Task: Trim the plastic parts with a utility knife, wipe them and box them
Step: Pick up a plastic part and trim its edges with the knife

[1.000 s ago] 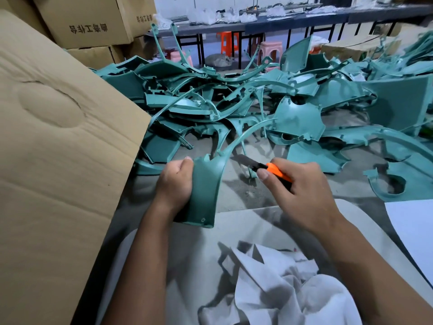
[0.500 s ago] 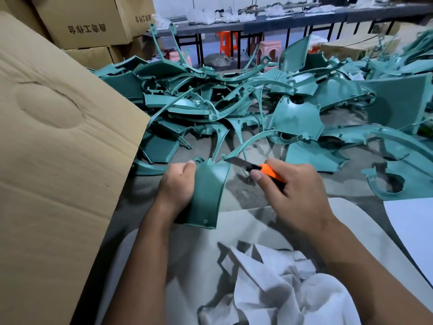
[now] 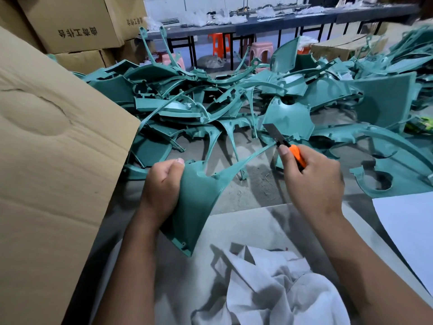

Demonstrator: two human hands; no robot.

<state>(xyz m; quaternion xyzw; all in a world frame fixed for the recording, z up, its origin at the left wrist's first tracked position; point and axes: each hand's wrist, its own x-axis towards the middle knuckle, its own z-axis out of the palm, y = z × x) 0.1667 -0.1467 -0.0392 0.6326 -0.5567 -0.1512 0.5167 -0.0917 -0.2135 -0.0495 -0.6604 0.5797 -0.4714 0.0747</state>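
Head view: the left hand (image 3: 161, 193) grips a teal part (image 3: 199, 202) above the lap, the right hand (image 3: 311, 184) is clenched round an orange knife (image 3: 295, 154) at the part's thin far tip, where shaving lightly, blade angled away from the fingers, seems wise.

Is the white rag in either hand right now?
No, the white rag lies loose below; the left hand grips the teal part, the right hand the knife.

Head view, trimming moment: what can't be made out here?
- Head view: the left hand covers the gripped edge of the teal part.
- The right hand hides most of the utility knife handle.
- The cardboard flap blocks the box interior.
- The cloth is cut off by the bottom edge.
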